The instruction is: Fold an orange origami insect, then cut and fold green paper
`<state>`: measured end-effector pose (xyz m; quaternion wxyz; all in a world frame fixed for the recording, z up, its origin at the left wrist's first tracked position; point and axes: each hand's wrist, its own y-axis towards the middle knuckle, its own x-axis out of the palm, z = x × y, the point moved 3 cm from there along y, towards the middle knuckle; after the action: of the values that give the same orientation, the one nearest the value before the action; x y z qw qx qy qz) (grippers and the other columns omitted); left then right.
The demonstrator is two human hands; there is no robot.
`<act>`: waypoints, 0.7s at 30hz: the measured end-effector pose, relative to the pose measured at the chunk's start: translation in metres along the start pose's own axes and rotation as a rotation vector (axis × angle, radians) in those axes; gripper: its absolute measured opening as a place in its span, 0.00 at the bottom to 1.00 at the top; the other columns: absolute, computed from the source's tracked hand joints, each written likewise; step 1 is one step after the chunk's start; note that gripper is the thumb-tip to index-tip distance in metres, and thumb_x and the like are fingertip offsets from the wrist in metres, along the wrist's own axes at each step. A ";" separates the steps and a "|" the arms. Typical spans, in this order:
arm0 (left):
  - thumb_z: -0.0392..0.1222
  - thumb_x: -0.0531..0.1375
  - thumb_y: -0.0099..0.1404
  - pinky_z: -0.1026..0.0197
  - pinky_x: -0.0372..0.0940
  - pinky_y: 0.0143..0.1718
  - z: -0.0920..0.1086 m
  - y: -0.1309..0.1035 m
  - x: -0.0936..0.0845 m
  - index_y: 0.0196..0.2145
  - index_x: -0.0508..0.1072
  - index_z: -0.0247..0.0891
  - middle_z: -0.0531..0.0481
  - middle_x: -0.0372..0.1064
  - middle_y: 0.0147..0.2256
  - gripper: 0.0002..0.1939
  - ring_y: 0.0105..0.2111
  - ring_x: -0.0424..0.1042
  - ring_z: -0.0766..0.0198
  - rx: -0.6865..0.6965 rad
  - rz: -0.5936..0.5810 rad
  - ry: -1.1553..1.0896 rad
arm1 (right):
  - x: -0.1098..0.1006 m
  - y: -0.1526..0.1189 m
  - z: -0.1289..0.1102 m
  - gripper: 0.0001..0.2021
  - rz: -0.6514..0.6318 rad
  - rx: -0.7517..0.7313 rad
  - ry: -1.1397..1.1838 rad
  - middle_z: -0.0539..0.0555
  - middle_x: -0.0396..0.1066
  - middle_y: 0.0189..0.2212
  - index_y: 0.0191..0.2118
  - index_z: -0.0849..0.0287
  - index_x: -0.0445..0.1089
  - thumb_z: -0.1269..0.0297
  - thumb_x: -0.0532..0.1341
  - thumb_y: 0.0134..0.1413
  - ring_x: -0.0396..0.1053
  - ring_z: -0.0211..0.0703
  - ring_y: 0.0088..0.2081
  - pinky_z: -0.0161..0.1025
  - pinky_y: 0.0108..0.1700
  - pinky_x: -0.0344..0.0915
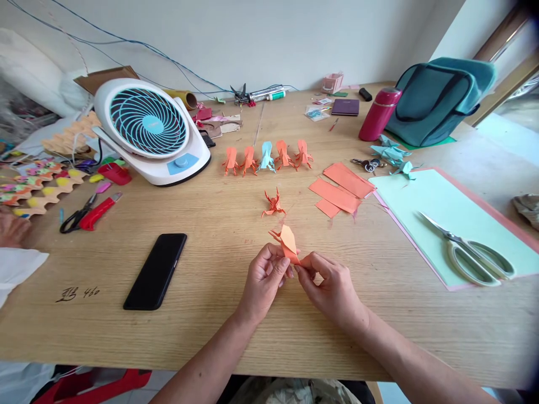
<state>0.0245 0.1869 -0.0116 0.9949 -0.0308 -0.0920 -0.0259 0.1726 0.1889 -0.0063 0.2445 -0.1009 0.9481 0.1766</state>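
Note:
Between my hands, just above the table, is a partly folded orange origami figure (288, 241) with thin points at its upper left. My left hand (268, 273) pinches its lower body between thumb and fingers. At the figure's lower right end, my right hand (326, 279) is closed in a pinch on the paper. Just beyond stands a small orange folded figure with raised legs (273, 204). Farther back is a row of folded paper beetles, several orange (282, 154) and one light blue (266, 156). Orange paper strips (339, 193) lie to the right.
A black phone (155, 272) and a white fan (151, 129) are on the left, near a red cutter (100, 212). Large scissors (471, 252) rest on pale green paper (408, 207) at right. A pink bottle (380, 114) stands by a teal bag (440, 104). Another person's hand (12, 227) shows at far left.

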 end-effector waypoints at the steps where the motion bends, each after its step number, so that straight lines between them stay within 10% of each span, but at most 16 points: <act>1: 0.51 0.62 0.66 0.68 0.55 0.24 -0.001 0.000 0.000 0.36 0.70 0.38 0.54 0.65 0.25 0.13 0.25 0.62 0.69 0.002 -0.002 0.001 | 0.000 0.000 0.001 0.12 -0.007 0.001 -0.017 0.48 0.62 0.22 0.26 0.54 0.61 0.67 0.57 0.63 0.61 0.38 0.24 0.36 0.28 0.57; 10: 0.46 0.63 0.67 0.66 0.62 0.30 0.000 -0.002 0.006 0.32 0.68 0.39 0.53 0.68 0.31 0.10 0.29 0.67 0.68 0.107 0.027 0.028 | -0.007 0.006 -0.001 0.08 0.043 0.082 0.267 0.54 0.71 0.37 0.43 0.54 0.69 0.59 0.64 0.61 0.69 0.45 0.37 0.40 0.38 0.67; 21: 0.42 0.59 0.69 0.64 0.64 0.33 0.005 -0.005 0.013 0.32 0.71 0.39 0.45 0.74 0.40 0.08 0.37 0.73 0.62 0.225 0.075 0.273 | -0.003 0.020 0.002 0.09 0.031 0.183 0.355 0.53 0.72 0.36 0.40 0.53 0.73 0.56 0.65 0.59 0.68 0.45 0.36 0.40 0.36 0.64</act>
<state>0.0357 0.1815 -0.0046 0.9956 0.0811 0.0428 0.0175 0.1706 0.2082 -0.0004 0.0788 -0.0931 0.9898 0.0731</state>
